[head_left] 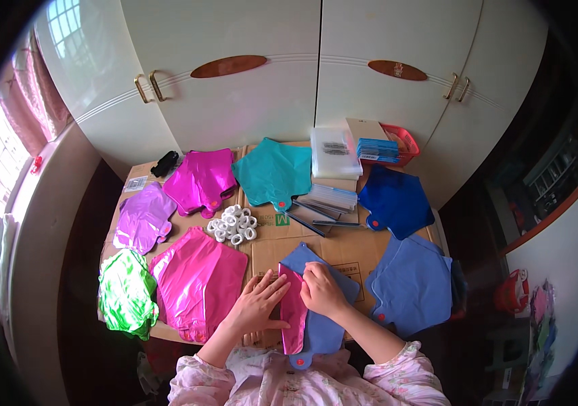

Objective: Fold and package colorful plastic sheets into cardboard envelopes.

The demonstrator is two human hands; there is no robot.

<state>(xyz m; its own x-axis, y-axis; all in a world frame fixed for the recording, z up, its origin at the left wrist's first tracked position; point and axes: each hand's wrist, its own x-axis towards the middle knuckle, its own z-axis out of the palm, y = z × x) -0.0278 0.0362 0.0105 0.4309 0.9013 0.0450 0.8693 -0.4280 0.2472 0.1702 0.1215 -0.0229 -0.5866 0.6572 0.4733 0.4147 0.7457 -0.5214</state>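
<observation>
In front of me lies a blue flat star-shaped sheet (325,331), which looks like an uninflated foil balloon, with a red dot on its tab. A folded pink foil balloon (293,317) rests on its left part. My left hand (259,306) lies along the pink one's left edge, fingers stretched out. At the pink one's upper right edge my right hand (323,289) is closed, its fingertips curled under; what they pinch is mostly hidden. Close to my left hand is a stack of pink foil balloons (201,281). A blue stack (411,284) lies right of my right arm.
The cardboard-covered table (272,238) also bears purple (201,179), teal (272,172), lilac (143,218), dark blue (397,199) and green foil stacks (126,291). White rings (233,224), clear sleeves (335,152) and a red basket (407,143) stand before a white cabinet (235,101).
</observation>
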